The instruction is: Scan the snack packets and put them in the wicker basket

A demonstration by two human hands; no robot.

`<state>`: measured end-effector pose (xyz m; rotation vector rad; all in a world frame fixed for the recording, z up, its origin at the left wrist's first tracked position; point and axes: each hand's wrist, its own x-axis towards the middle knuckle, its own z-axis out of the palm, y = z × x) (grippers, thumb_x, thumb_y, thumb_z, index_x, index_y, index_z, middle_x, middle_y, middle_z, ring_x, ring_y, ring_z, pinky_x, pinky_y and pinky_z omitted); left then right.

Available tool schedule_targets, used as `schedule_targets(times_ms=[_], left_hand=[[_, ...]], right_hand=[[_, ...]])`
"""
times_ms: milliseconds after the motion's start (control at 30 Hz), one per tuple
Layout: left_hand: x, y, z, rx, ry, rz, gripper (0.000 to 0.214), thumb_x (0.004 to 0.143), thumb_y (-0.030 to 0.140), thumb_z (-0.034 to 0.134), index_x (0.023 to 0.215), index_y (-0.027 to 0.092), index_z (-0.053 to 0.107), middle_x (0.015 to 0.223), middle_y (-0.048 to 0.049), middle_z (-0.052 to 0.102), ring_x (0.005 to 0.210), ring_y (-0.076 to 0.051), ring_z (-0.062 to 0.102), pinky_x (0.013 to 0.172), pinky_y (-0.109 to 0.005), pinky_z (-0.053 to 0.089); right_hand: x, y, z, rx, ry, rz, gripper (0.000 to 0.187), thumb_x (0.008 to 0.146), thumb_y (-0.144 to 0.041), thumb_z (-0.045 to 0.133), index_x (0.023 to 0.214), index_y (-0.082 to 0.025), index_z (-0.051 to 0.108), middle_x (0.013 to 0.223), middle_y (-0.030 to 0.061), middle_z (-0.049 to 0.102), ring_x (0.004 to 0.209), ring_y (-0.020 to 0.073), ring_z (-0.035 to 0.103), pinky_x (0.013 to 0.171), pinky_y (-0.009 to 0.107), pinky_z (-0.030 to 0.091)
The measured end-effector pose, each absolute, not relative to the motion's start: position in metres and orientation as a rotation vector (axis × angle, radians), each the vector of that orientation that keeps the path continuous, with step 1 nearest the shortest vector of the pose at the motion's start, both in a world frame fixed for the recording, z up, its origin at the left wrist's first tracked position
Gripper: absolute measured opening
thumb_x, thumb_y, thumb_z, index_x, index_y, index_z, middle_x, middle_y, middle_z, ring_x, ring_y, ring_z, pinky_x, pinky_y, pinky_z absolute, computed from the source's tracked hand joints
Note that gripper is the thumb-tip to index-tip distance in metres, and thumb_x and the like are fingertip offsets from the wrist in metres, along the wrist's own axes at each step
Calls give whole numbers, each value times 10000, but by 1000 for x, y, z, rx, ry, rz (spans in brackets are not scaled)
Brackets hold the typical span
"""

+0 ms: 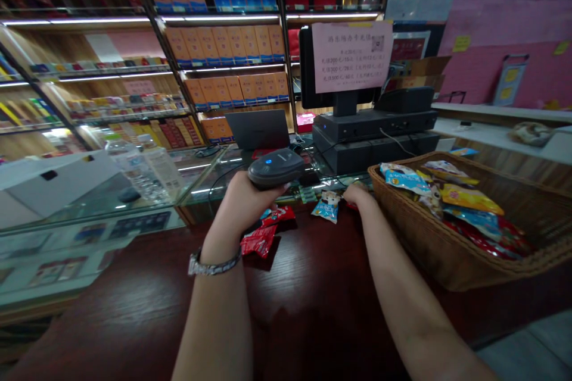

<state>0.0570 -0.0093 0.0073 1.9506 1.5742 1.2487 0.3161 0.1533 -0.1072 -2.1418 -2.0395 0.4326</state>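
Observation:
My left hand (243,202) is wrapped round the handle of a grey barcode scanner (276,168) with a blue light on top, held above red snack packets (263,233) on the dark wooden counter (308,297). A metal watch (212,266) sits on that wrist. My right hand (357,193) rests on the counter beside a small blue and white snack packet (327,206), with something red just under its fingers. Its fingers are curled down, and I cannot make out whether they hold anything.
A wicker basket (429,238) full of snack packets stands at the right. Behind it is a till with a screen (344,71) bearing a pink notice. A glass display case (147,190) with water bottles (138,169) is at the left; shelves of cartons fill the back.

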Motion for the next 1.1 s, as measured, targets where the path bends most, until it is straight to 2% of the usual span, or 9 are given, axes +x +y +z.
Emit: schedule_targets(times_ms=[133, 233, 367, 433, 567, 667, 800, 933, 1100], left_hand=[[52, -7, 6, 2053, 1570, 1058, 277, 701, 372, 768, 871, 154, 777, 643, -17, 715, 530, -172, 626, 535, -267, 520], [51, -5, 5, 2087, 1558, 982, 240, 717, 357, 738, 848, 158, 767, 674, -26, 724, 575, -186, 643, 567, -286, 534], [53, -4, 5, 2084, 1579, 915, 279, 714, 354, 733, 914, 161, 769, 700, -25, 734, 589, -197, 658, 584, -301, 540], [54, -5, 5, 2088, 1590, 887, 293, 709, 357, 742, 928, 164, 773, 726, -26, 745, 618, -203, 667, 607, -307, 545], [54, -5, 5, 2147, 1554, 897, 316, 708, 373, 758, 959, 182, 781, 834, -27, 773, 750, -217, 691, 718, -322, 562], [54, -5, 5, 2144, 1556, 868, 311, 720, 382, 749, 954, 179, 781, 819, -29, 772, 727, -218, 688, 723, -334, 564], [53, -3, 4, 2152, 1554, 860, 309, 712, 371, 755, 950, 176, 778, 844, -34, 773, 768, -230, 697, 755, -344, 564], [50, -1, 5, 2147, 1589, 828, 285, 703, 356, 756, 913, 164, 774, 774, -34, 757, 743, -236, 690, 733, -352, 568], [50, -4, 6, 2148, 1555, 897, 284, 696, 342, 761, 925, 175, 783, 843, -34, 772, 790, -241, 706, 752, -345, 582]], right_hand=[[319, 164, -126, -2322, -1967, 507, 545, 831, -355, 638, 1307, -89, 640, 1411, 268, 548, 1306, 380, 539, 999, 458, 482], [317, 168, -126, -2294, -2048, 649, 408, 802, -310, 676, 1168, -137, 720, 1254, 174, 680, 1157, 292, 646, 929, 354, 519], [314, 164, -118, -2159, -2189, 879, 340, 786, -335, 716, 1046, -119, 753, 1093, 129, 741, 926, 223, 702, 770, 286, 541], [314, 160, -113, -2061, -2255, 938, 479, 709, -357, 797, 1134, -146, 732, 1159, 107, 727, 962, 224, 691, 778, 277, 534], [317, 154, -108, -1929, -2398, 997, 1019, 436, -286, 943, 1389, -269, 582, 1385, 77, 618, 1128, 260, 645, 831, 276, 528], [316, 153, -106, -2009, -2428, 1003, 1142, 363, -304, 965, 1424, -268, 544, 1425, 123, 576, 1137, 319, 642, 803, 332, 550], [315, 154, -104, -2064, -2451, 1053, 855, 368, -377, 967, 1161, -182, 716, 1179, 112, 707, 997, 309, 692, 770, 346, 561], [319, 151, -96, -2035, -2536, 1138, 603, 378, -418, 959, 873, -136, 761, 947, 73, 743, 849, 252, 710, 744, 308, 551], [329, 132, -77, -1719, -2353, 1228, 387, 533, -407, 911, 823, -181, 792, 793, 25, 747, 721, 184, 674, 652, 252, 507]])
